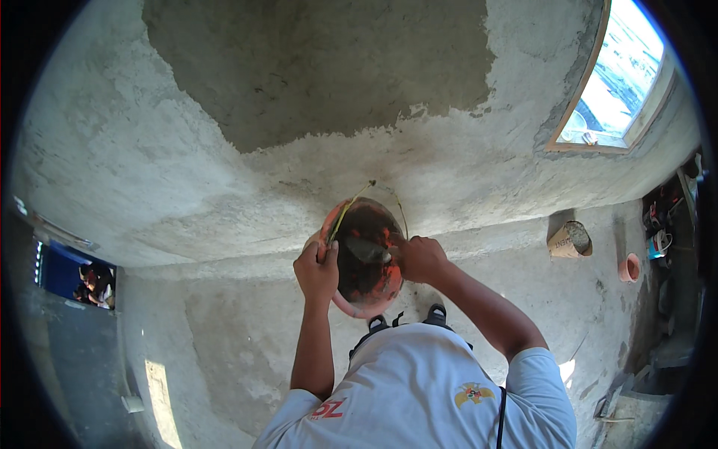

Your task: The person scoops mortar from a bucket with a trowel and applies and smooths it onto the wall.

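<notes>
In front of my body an orange-red bucket (389,290) is held tilted, its inside smeared with dark grey residue. A thin yellow-green handle (345,215) arches up over its far side. My left hand (317,274) is closed at the bucket's left rim, the thumb by the lower end of the handle. At the right rim my right hand (420,260) is closed around what looks like the grip of a trowel (366,251). The trowel's grey blade lies inside the bucket; its grip is mostly hidden by my fingers.
Ahead, the plastered wall (209,187) carries a large darker, damp-looking patch (314,67). A framed window (613,82) is at the upper right. On the floor to the right stand an open sack of grey material (571,240) and a small orange pot (629,268). People (96,284) show through a far-left opening.
</notes>
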{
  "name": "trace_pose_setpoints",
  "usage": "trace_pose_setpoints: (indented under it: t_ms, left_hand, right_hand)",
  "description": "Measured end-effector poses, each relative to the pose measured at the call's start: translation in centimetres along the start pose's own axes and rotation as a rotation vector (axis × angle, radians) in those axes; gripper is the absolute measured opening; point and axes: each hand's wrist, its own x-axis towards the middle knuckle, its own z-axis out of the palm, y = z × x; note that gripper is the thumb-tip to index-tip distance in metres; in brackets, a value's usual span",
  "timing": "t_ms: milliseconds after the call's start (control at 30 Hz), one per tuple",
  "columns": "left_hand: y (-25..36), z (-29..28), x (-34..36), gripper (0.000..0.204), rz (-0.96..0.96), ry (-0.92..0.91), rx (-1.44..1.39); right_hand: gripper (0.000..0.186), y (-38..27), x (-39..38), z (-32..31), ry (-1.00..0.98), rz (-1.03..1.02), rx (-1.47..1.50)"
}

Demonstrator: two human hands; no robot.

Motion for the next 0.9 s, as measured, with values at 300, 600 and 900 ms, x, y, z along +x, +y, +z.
trace_pose_setpoints:
  t_ms: [300, 600, 900]
  left_hand:
    - [1.8, -0.3, 0.5, 0.041, -0.018, -0.019, -0.100]
    - [0.6, 0.2, 0.6, 0.038, 0.069, -0.042, -0.102]
    - [0.6, 1.5, 0.6, 0.034, 0.044, -0.147, -0.099]
  right_hand:
    - [0.015, -1.1, 2.1, -1.2, -0.084, 0.010, -0.107]
    - [0.020, -1.3, 1.8, 1.1, -0.209, 0.023, 0.139]
    - [0.041, 0.8, 5.2, -1.4, -0.759, -0.106, 0.406]
